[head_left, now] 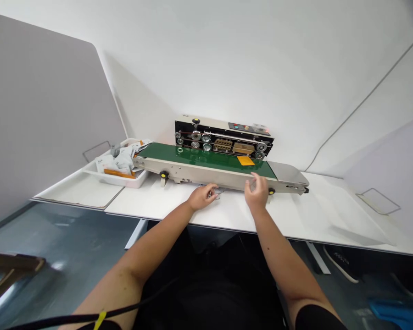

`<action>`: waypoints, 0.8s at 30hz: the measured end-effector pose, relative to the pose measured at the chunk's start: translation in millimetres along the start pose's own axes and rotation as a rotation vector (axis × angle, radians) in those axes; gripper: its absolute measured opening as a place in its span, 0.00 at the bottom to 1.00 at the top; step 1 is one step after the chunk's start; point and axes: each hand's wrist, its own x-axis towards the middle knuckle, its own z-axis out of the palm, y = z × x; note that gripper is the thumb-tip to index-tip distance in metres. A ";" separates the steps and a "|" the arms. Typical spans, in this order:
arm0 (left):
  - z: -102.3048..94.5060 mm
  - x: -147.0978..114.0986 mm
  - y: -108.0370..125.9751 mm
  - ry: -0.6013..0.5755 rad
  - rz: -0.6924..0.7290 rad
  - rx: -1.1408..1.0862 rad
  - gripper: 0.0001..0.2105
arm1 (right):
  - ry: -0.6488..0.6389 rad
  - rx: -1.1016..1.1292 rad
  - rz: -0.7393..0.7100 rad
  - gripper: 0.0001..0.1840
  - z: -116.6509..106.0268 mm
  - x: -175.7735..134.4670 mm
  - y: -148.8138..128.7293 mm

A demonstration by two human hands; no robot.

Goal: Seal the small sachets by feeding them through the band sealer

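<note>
A band sealer (223, 130) stands against the wall, with a green conveyor belt (203, 158) in front of its rollers. One orange packet (245, 161) lies on the belt towards the right, close to the sealing head. My left hand (202, 197) is low in front of the conveyor's side, its fingers closed around a small greyish, shiny piece (217, 191) that is mostly hidden. Beside the conveyor's front edge is my right hand (256, 192), thumb and fingers bent but apart, with nothing visible between them.
A white tray (132, 182) heaped with white and orange packets (124, 160) stands at the belt's left end. A clear sheet or shallow tray (354, 224) lies on the white table (179, 201) at right. A cable (351, 112) runs down the wall.
</note>
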 end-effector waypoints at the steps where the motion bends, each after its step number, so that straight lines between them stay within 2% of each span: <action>1: -0.5 0.3 -0.3 0.001 0.000 0.000 0.16 | -0.013 -0.018 -0.060 0.18 0.2 -8.4 -3.5; 2: -1.0 0.6 -0.6 0.001 0.000 0.001 0.15 | -0.031 -0.042 -0.077 0.17 -0.3 -11.2 -5.2; 4: -1.4 1.4 -1.9 -0.001 0.001 0.002 0.14 | -0.081 -0.115 -0.008 0.16 -3.0 -0.1 -4.0; 8: -0.2 4.1 -5.5 -0.012 -0.002 0.003 0.11 | -0.211 -0.236 0.180 0.18 1.3 63.5 1.6; 11: -0.1 5.9 -5.4 -0.031 -0.004 0.007 0.09 | -0.364 -0.261 0.252 0.26 30.7 109.5 -7.9; 14: -3.5 5.9 -2.0 -0.057 0.003 0.030 0.08 | -0.494 -0.241 0.328 0.33 71.1 135.9 -28.9; 17: -8.5 3.9 0.2 -0.073 0.009 0.073 0.10 | -0.602 -0.130 0.363 0.30 99.0 145.3 -48.9; 19: -10.8 2.6 -0.5 -0.081 0.011 0.098 0.12 | -0.649 -0.027 0.355 0.24 106.0 143.9 -56.9; 22: -10.8 2.4 -3.1 -0.096 0.017 0.112 0.13 | -0.638 0.136 0.325 0.14 100.3 136.5 -57.2; 24: -9.3 3.7 -4.4 -0.099 0.022 0.109 0.13 | -0.576 0.227 0.326 0.10 86.3 134.4 -47.0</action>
